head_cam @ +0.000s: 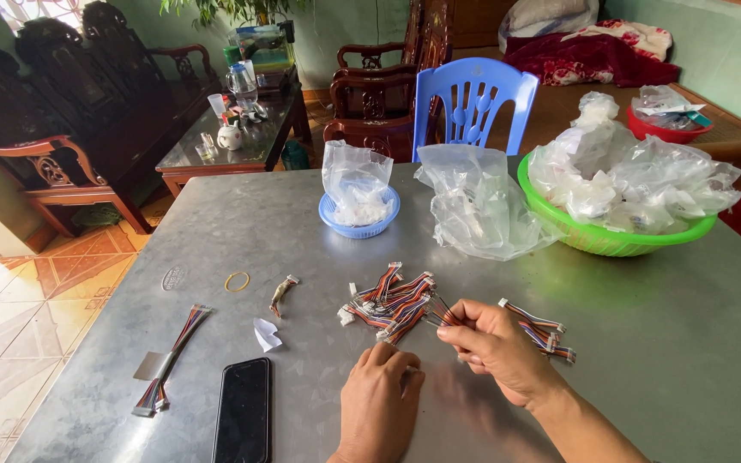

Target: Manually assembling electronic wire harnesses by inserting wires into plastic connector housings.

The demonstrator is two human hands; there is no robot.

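Observation:
A bundle of short multicoloured wire cables point(396, 300) with white connectors fans out over the metal table point(645, 343). My right hand point(495, 347) pinches this bundle at its middle, and more connector ends point(542, 333) stick out to the right of the hand. My left hand point(379, 399) rests on the table just below the bundle, fingers curled near the wire ends; whether it grips any wire is hidden.
A black phone point(243, 411) lies near the front edge, with a loose cable bundle point(169, 360) to its left. A rubber band point(237, 280), a small cable point(282, 294), a blue bowl with a plastic bag point(358, 210), loose clear bags point(478, 201) and a green basket point(611, 236) of bags sit further back.

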